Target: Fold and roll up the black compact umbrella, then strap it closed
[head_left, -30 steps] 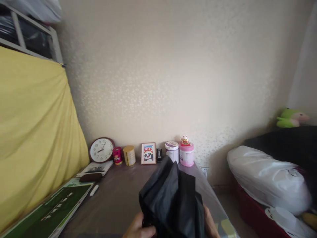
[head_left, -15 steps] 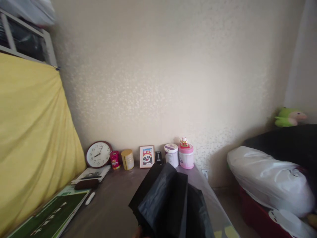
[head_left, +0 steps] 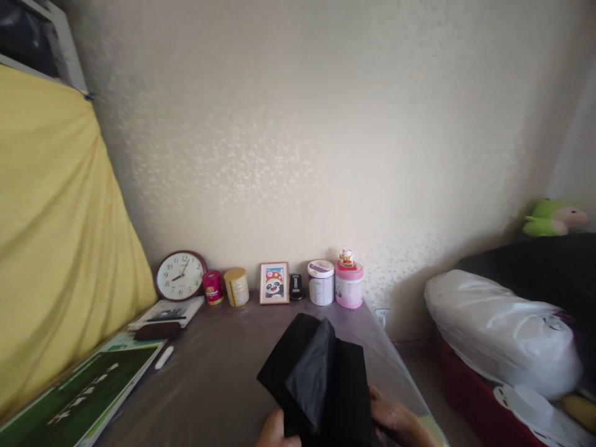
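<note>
A black folded sheet [head_left: 347,385], shiny like thin plastic on one flap, stands up over the near part of the table at bottom centre. My left hand [head_left: 276,431] grips its lower left side, thumb in front; the rest of that hand is cut off by the frame. On the sheet's right edge, the fingers of my right hand [head_left: 393,416] are closed, partly hidden behind it. The sheet's lower end runs out of view.
Along the wall on the table [head_left: 205,372] stand a clock [head_left: 180,275], cans, a framed panda picture [head_left: 274,284], a white tub [head_left: 321,283] and a pink-lidded tub [head_left: 349,285]. Books [head_left: 88,391] and a white pen-like stick [head_left: 164,357] lie left. A white bag [head_left: 503,335] rests right.
The black sheet has come lower and its flaps sit closer together. Both hands now show at its sides, where only a fingertip showed before. The view has shifted slightly.
</note>
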Demonstrator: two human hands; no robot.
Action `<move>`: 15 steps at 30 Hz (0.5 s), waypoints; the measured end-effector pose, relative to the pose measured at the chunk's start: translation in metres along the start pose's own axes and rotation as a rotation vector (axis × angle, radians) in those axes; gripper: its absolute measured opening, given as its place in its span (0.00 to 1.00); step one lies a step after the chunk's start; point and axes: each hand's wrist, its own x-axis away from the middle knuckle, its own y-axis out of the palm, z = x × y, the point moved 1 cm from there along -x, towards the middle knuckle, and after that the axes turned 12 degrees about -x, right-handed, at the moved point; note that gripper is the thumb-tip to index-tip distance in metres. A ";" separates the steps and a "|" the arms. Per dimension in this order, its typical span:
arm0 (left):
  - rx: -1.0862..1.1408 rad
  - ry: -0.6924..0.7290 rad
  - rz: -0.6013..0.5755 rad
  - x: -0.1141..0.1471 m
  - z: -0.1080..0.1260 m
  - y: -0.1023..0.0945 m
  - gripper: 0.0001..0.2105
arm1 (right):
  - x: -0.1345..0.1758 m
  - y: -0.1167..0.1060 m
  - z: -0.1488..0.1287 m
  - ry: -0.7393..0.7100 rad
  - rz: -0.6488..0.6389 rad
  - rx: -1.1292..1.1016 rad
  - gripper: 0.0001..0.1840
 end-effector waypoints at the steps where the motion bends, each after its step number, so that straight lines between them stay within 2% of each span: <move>1: -0.070 0.034 -0.003 -0.002 0.002 0.001 0.24 | 0.007 -0.002 0.001 0.019 0.002 0.040 0.10; 4: -0.308 0.103 0.009 -0.006 0.010 0.008 0.31 | 0.030 -0.010 0.003 0.054 0.005 0.097 0.11; 7: -0.600 -0.051 0.011 -0.005 0.018 0.020 0.39 | 0.046 -0.021 0.008 0.102 0.055 0.132 0.10; 9: -0.716 -0.169 -0.011 -0.003 0.021 0.025 0.40 | 0.054 -0.032 0.012 0.130 0.117 0.193 0.10; 10: -0.731 -0.187 -0.020 -0.002 0.022 0.026 0.41 | 0.057 -0.037 0.013 0.102 0.166 0.245 0.11; 12: -0.669 -0.152 -0.037 0.001 0.019 0.024 0.41 | 0.060 -0.047 0.011 -0.055 0.333 0.361 0.12; 15: -0.416 0.003 -0.043 0.005 0.010 0.014 0.42 | 0.058 -0.047 -0.006 -0.345 0.623 0.473 0.12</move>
